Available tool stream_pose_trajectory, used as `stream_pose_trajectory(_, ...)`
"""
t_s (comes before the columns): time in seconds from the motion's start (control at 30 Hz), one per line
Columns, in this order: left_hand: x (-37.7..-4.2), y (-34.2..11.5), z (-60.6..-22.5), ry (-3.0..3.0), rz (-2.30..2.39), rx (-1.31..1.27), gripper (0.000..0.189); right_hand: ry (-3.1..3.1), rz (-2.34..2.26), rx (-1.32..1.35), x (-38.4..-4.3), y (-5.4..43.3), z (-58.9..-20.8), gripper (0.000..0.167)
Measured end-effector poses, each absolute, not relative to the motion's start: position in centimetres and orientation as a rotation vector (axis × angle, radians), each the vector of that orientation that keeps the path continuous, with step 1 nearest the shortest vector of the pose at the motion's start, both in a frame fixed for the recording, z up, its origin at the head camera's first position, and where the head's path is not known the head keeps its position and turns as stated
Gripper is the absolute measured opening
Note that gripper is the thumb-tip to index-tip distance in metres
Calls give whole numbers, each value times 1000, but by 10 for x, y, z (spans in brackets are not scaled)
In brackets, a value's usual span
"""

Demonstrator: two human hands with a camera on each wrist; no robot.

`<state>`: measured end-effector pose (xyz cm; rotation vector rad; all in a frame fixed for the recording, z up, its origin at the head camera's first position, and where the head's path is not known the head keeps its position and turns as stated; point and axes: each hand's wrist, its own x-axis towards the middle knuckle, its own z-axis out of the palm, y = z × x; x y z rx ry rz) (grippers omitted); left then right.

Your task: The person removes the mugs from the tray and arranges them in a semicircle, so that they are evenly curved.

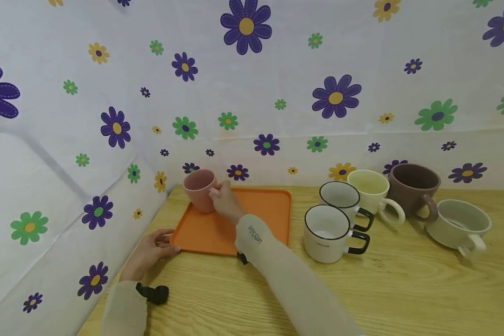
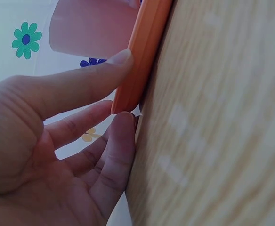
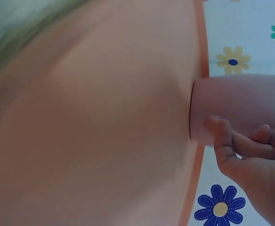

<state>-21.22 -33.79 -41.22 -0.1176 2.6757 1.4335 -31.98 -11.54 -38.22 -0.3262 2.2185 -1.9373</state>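
At the tray's back left corner, a pink mug (image 1: 200, 190) stands upright, its handle toward the right. My right hand (image 1: 227, 201) grips that handle; the right wrist view shows the curled fingers (image 3: 226, 148) beside the mug wall (image 3: 241, 101), and the mug's base right at the tray's surface. The orange tray (image 1: 260, 214) lies on the wooden table. My left hand (image 1: 153, 249) holds its front left corner, with the thumb (image 2: 104, 70) against the tray's rim (image 2: 140, 56) and the fingertips round the corner in the left wrist view.
Right of the tray stand two white mugs with black rims, one in front (image 1: 325, 238) and one behind (image 1: 340, 193). Beyond them are a pale yellow mug (image 1: 367, 186), a dark brown mug (image 1: 411, 186) and a wide grey-green cup (image 1: 455, 226). A flowered cloth (image 1: 294, 60) hangs behind.
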Motion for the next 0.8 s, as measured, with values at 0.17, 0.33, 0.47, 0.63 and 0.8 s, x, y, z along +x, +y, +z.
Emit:
stream_pose_trajectory(0.17, -213, -339, -412, 2681, 1412, -153, 63, 2313, -1917, -382, -318, -109, -385, 16)
stream_pose_trajectory(0.33, -216, -338, -411, 2683, 1412, -155, 64, 2204, -2034, -464, -311, -98, -371, 13)
stream_pose_trajectory(0.47, -219, -335, -410, 2692, 1412, -130, 64, 2156, -2076, -520, -303, -85, -353, 13)
stream_pose_trajectory(0.63, -218, -335, -409, 2670, 1423, -121, 65, 2168, -2091, -512, -294, -73, -340, 11)
stream_pose_trajectory(0.8, -214, -338, -411, 2666, 1407, -146, 64, 2184, -2078, -542, -285, -67, -336, 11)
